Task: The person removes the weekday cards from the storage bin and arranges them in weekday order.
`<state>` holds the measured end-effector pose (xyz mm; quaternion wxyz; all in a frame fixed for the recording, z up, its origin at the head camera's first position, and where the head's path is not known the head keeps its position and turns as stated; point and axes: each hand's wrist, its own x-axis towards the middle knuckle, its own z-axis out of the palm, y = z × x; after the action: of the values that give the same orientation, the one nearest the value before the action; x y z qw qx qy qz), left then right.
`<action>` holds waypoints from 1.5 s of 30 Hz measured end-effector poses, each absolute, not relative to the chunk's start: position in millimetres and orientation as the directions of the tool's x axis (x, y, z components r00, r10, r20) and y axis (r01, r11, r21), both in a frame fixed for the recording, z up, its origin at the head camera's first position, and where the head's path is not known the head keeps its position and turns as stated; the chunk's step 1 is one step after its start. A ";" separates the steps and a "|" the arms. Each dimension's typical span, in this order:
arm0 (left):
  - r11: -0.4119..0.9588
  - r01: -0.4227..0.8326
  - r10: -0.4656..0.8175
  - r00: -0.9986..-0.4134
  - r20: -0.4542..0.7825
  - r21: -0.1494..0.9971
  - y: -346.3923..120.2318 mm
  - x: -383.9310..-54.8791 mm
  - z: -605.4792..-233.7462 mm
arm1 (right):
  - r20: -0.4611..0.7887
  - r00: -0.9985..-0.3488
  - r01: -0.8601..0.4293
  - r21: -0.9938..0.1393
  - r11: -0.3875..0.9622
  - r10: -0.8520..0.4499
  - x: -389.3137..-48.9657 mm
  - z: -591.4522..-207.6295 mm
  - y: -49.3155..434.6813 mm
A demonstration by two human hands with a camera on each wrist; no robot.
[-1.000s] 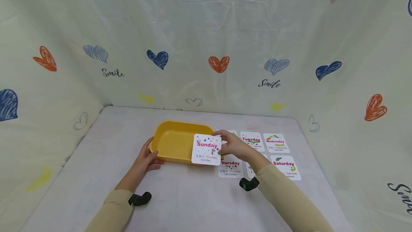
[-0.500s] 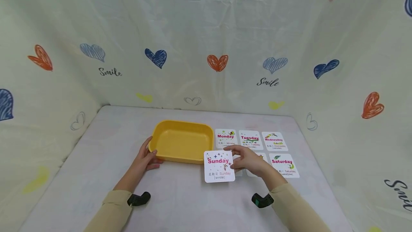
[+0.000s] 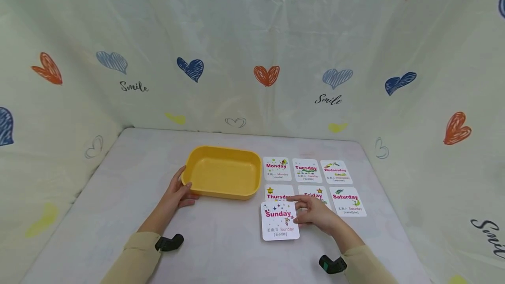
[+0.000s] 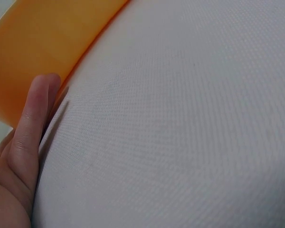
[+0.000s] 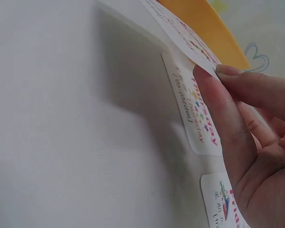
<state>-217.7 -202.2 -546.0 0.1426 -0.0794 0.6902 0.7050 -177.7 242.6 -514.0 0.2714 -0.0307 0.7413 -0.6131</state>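
My right hand (image 3: 317, 216) pinches a square white "Sunday" card (image 3: 279, 227) by its right edge, between thumb and fingers. The right wrist view shows this card (image 5: 187, 40) lifted off the table, its shadow beneath. It overlaps the lower part of the "Thursday" card (image 3: 278, 191) in the head view. My left hand (image 3: 173, 194) holds the near left corner of a yellow tray (image 3: 254, 189), which has nothing in it. In the left wrist view, fingers (image 4: 31, 118) lie against the tray's outer wall (image 4: 52, 42).
Right of the tray, cards lie in two rows: "Monday" (image 3: 277, 169), "Tuesday" (image 3: 307, 171) and "Wednesday" (image 3: 336, 172) behind, then "Thursday", a partly covered "Friday" (image 3: 315, 193) and "Saturday" (image 3: 348, 202) in front. A heart-printed curtain (image 3: 236, 34) surrounds the white table (image 3: 221, 249).
My right hand has carried the "Sunday" card from over the tray's near right corner rightward and toward me, to just in front of "Thursday". The left hand and tray have stayed put.
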 end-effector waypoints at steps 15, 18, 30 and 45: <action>-0.004 -0.308 0.087 -0.948 -0.307 0.951 -201.2 -218.5 -544.7 | -0.394 -0.819 0.293 -0.912 0.286 -0.417 -167.4 -524.8 252.1; 0.002 -0.310 0.088 -0.947 -0.309 0.951 -201.1 -218.1 -544.5 | -0.397 -0.813 0.293 -0.911 0.291 -0.427 -166.0 -527.3 254.4; -0.018 -0.305 0.086 -0.949 -0.303 0.952 -202.4 -217.2 -545.8 | -0.407 -0.815 0.256 -0.892 0.373 -0.413 -160.8 -528.2 254.5; -0.005 -0.329 0.092 -0.941 -0.327 0.944 -201.2 -219.3 -542.0 | -0.362 -0.861 0.114 -0.822 0.558 -0.358 -153.4 -527.5 242.2</action>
<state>-219.3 -201.2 -542.0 0.1495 -0.0860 0.6893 0.7037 -153.4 242.2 -527.5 0.2537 -0.0723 0.8452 -0.4648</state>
